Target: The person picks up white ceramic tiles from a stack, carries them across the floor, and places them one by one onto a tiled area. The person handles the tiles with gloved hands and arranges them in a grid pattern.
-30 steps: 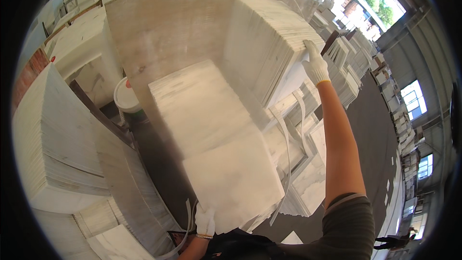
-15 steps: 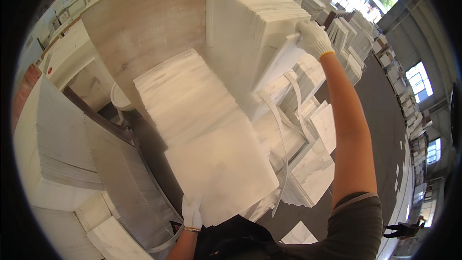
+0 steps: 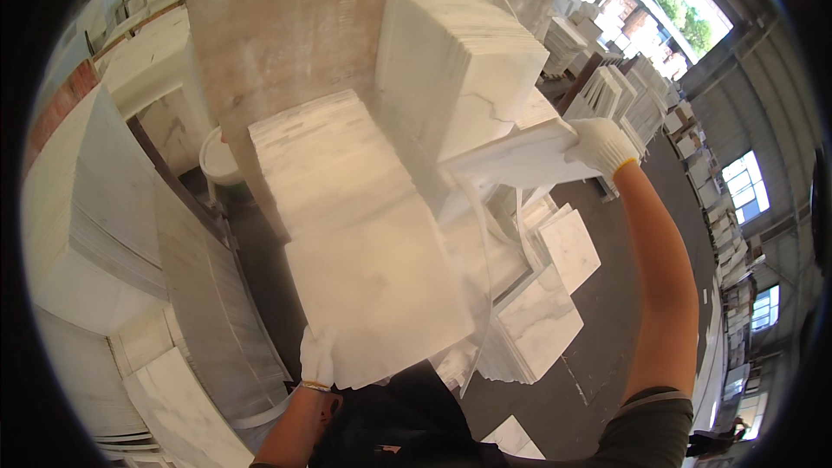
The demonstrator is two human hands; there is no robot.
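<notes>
Head view: the person works among stacks of white marble tiles, both hands in white knit gloves. The right hand [image 3: 600, 146], arm stretched out, is closed around the far end of one white marble tile [image 3: 511, 160], which is tilted up and lies against the side of a tall tile stack [image 3: 459, 61]. The left hand [image 3: 317, 359], close to the body, grips the near lower corner of a large white slab [image 3: 381, 295]; this slab is the top of a long low stack [image 3: 325, 165] that runs away from the person. That makes two tiles in hand, one per hand. To the right, on the dark floor [image 3: 641, 295], at least three loose tiles [image 3: 542, 321] lie flat, overlapping. One white bucket [image 3: 218, 158] stands left of the low stack, against a large beige slab [image 3: 286, 26]. Further tile stacks [image 3: 87, 208] rise at the left.
</notes>
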